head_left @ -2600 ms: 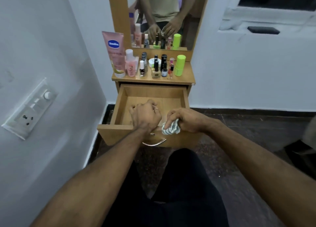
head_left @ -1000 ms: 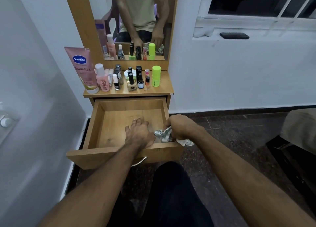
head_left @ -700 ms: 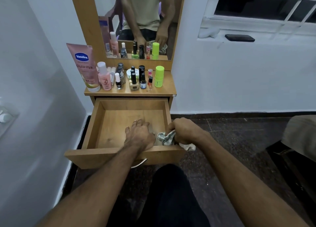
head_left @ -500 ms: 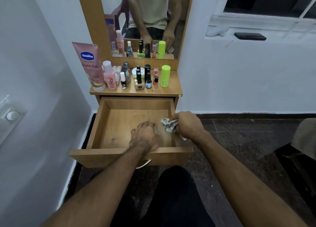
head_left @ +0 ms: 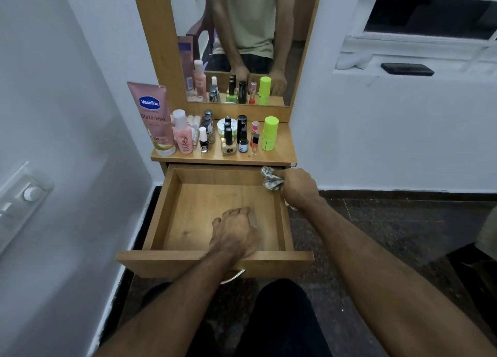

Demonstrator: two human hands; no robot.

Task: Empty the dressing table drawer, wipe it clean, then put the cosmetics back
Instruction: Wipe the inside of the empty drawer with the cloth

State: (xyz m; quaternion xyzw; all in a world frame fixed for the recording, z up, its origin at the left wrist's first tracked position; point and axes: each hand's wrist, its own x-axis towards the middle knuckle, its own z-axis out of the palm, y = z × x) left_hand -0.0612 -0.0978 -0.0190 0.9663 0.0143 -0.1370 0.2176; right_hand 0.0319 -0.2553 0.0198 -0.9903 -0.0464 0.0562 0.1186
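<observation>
In the smooth wood-grain drawer, the right hand closes its grip round a crumpled patterned cloth at the back corner, while the left hand rests loosely curled, holding nothing, on the floor.

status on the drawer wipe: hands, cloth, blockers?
Right hand grips crumpled patterned cloth at far right corner of open wooden drawer. Left hand rests on drawer floor, fingers loose. Cosmetics bottles all on tabletop; nothing blocking.
</observation>
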